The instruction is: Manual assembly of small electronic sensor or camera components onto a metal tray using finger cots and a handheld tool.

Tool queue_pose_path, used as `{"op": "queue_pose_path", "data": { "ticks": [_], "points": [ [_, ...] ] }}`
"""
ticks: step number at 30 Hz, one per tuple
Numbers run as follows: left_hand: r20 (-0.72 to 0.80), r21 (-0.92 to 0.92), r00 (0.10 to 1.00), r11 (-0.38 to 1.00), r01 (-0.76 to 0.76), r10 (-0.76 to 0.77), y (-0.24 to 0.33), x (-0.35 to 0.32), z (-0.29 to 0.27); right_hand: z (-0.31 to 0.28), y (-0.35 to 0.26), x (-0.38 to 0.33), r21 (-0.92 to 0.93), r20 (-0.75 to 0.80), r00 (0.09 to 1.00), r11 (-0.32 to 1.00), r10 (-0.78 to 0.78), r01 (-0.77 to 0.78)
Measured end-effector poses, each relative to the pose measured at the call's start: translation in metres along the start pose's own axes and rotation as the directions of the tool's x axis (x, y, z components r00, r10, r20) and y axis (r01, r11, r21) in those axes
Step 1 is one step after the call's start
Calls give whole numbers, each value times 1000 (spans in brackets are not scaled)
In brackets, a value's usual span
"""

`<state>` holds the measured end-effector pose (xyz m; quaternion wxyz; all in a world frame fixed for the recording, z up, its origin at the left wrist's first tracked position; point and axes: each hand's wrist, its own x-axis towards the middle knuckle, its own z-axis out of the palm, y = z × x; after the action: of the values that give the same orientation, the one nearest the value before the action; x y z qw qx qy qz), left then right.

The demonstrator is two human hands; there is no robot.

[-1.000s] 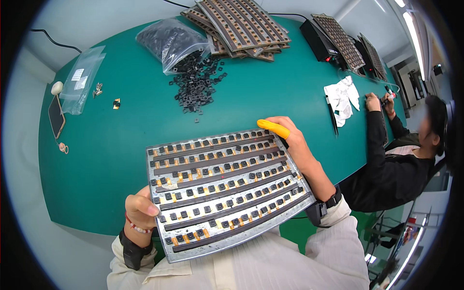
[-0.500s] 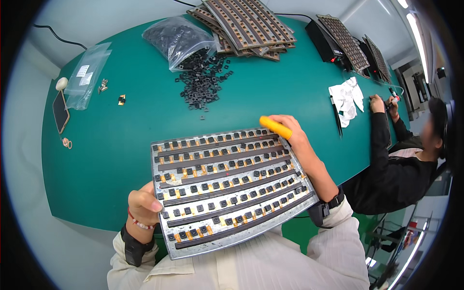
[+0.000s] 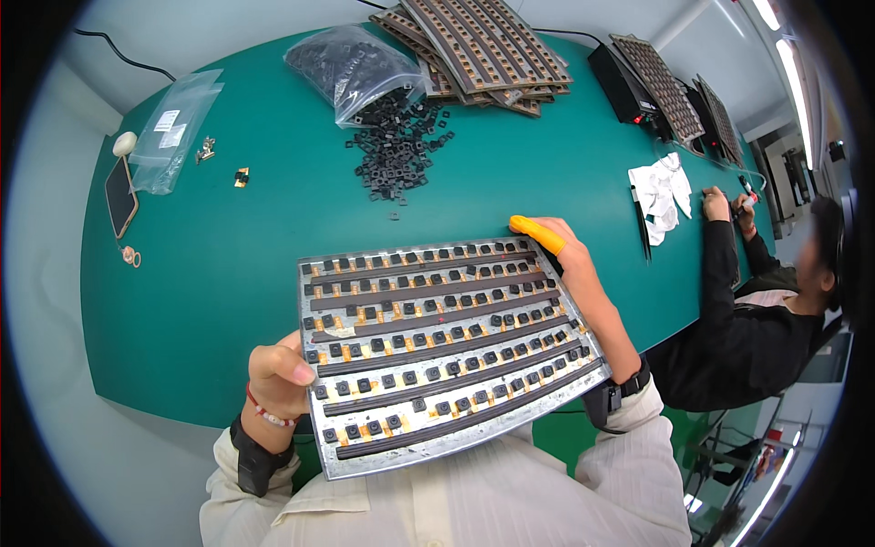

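A metal plate [image 3: 456, 442] is held tilted in front of my chest, above the near side of the table. Rows of small black square parts with orange tabs cover it, divided by dark strips. My left hand [image 3: 281, 376] grips its left edge, thumb on top. At the far right corner, my right hand [image 3: 572, 257] holds the plate, its fingers partly hidden. A yellow finger cot [image 3: 538, 234] covers one of that hand's fingers. Beyond the plate lies a heap of loose black square pieces [image 3: 394, 159], spilling from a clear plastic bag [image 3: 351, 68].
Similar plates [image 3: 492, 46] are stacked at the back of the green table [image 3: 219, 301]. Left are flat plastic bags [image 3: 178, 137], a phone [image 3: 119, 198] and an orange-tabbed part [image 3: 241, 177]. Right are tweezers [image 3: 643, 228], white cloth [image 3: 663, 191], black boxes [image 3: 620, 82] and a co-worker [image 3: 756, 310].
The view has turned slightly, so the table's things appear a little further right. Both hands keep their hold on the plate, which sits slightly higher and further right in the picture.
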<state>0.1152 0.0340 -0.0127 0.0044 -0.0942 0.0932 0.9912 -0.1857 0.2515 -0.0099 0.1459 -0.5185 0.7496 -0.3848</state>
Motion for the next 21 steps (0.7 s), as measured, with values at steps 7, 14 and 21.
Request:
{"op": "queue_pose_path", "data": {
  "ticks": [7,14,21],
  "points": [
    [43,-20,999,1000,9,-8,-1,0,1,-1,0,1,-27,19,1000,1000,-5,6],
    [86,-56,995,997,52,-47,0,2,4,-34,-1,0,-133,73,997,991,-2,12],
    [80,1,995,998,61,-61,-1,-1,4,-65,-37,28,-164,190,979,985,79,-48]
  ]
}}
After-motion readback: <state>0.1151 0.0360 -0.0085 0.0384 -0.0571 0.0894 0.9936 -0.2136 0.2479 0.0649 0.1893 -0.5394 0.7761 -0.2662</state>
